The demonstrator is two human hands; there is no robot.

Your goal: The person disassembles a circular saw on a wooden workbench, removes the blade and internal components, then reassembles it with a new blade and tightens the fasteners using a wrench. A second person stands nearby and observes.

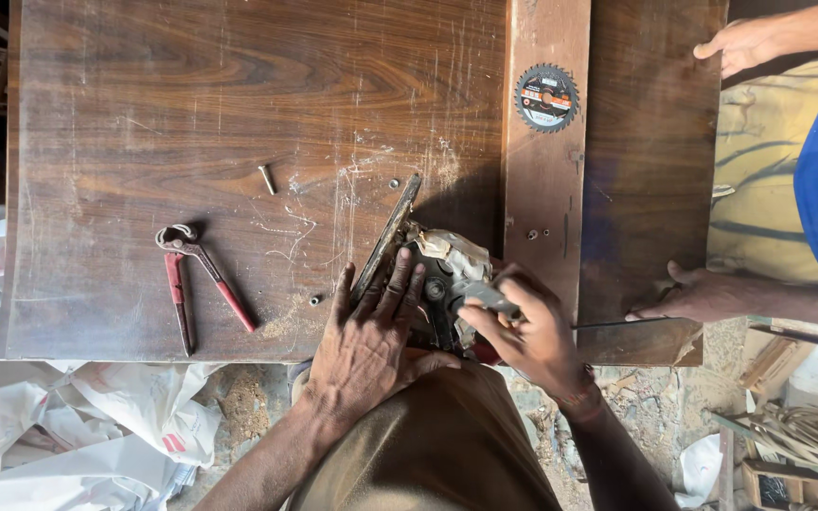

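Head view looks straight down on my two hands, and the saw [433,274] lies between them at the near edge of the board [239,142]. My left hand [366,345] sits at 7 o'clock from the saw, palm down, fingers spread flat and pressing on the mounted blade [388,237] and its guard. My right hand [527,331] sits at 4 o'clock from the saw, fingers curled tight around a small grey metal tool [487,298] set against the hub.

I see the saw as a compact tool with a dark metal body and a pale, scuffed housing; its blade stands on edge, thin and dull grey. A board of dark brown veneer carries it, with strong grain, white scratches and patches of sawdust.

At 9 o'clock from the saw lie pincers [196,279] with red handles and worn steel jaws, well apart from my hands. A short bolt [267,179] lies at 11 o'clock. At 1 o'clock a spare blade [546,97], round and toothed with an orange and black label, rests on a lighter plank [546,142].

Another person's hand [702,295] rests at 3 o'clock on the board's edge, and their other hand [740,43] touches its far corner.
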